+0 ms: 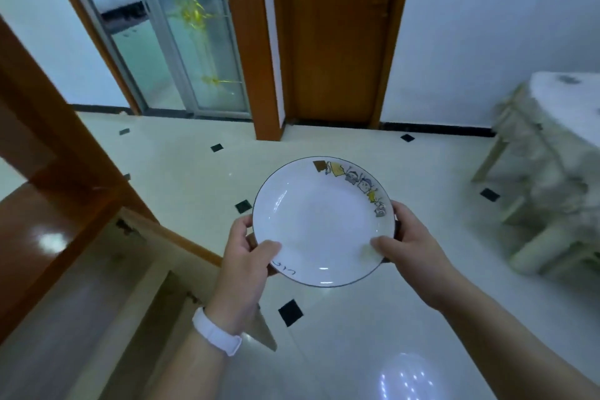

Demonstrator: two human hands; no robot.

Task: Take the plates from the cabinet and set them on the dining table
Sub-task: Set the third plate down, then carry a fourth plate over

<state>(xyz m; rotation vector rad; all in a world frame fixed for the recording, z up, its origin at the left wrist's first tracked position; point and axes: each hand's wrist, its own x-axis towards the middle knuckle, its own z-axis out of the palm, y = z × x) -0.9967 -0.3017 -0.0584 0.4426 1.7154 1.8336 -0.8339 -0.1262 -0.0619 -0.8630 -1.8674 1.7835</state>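
Floor (357, 351): I see pale glossy tile with small black diamond insets spreading under and all around the plate.
Wooden door (341, 36): shut, brown, standing beyond the plate at the far wall.
Glass door (181, 42): beyond the plate and to its left, framed in metal, with a yellow mark on the pane.
Cabinet (48, 204): reddish-brown wood, left of the plate; one of its doors (168, 237) hangs open below and to the plate's left.
Dining table (558, 146): well apart from the plate to its right, draped in a pale cloth; only its near edge and pale legs show, blurred.
Plate (321, 221): white with a thin dark rim and a band of small cartoon figures along its far-right edge; I have it in mid-air over the floor, roughly level, face up. A dark edge peeks out under its right side, so there may be another plate beneath; I cannot tell.
Left hand (246, 256): closed on the plate's near-left rim, thumb lying on top, fingers curled below.
Right hand (406, 237): closed on the plate's near-right rim, thumb on top, fingers wrapped under the edge.
Wristband (216, 331): white, on the left wrist, below the plate.
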